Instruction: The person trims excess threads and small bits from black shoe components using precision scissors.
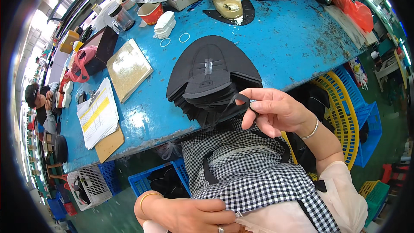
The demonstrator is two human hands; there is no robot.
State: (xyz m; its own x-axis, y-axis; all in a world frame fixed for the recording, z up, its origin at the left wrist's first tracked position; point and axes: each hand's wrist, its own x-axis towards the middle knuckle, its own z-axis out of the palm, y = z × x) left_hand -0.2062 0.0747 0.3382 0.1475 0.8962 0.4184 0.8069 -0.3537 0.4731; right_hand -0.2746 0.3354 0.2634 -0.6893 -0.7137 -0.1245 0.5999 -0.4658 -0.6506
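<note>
Stack of blk fabric pcs lies on the blue table, approx. mid-table at the near edge, rounded end away from the person, lower layers fanned out. R hand is up just right of the stack's near end, thumb + index pinching a small blk strip, other fingers loosely bent; can't tell if the strip touches the stack. L hand is well nearer the person than the stack, against the chequered apron & pale top, fingers close tog.; can't tell if they grip anything. Left of the stack: gold-ish board, then clipboard w/ papers further left & nearer. Beyond the stack, to the left: two thin rings, white pcs, red tub. Beyond it, slightly right: grubby glue-coated container on a dark flat pc. Right of & below the stack: yellow basket. Far left of it, a co-worker.
</note>
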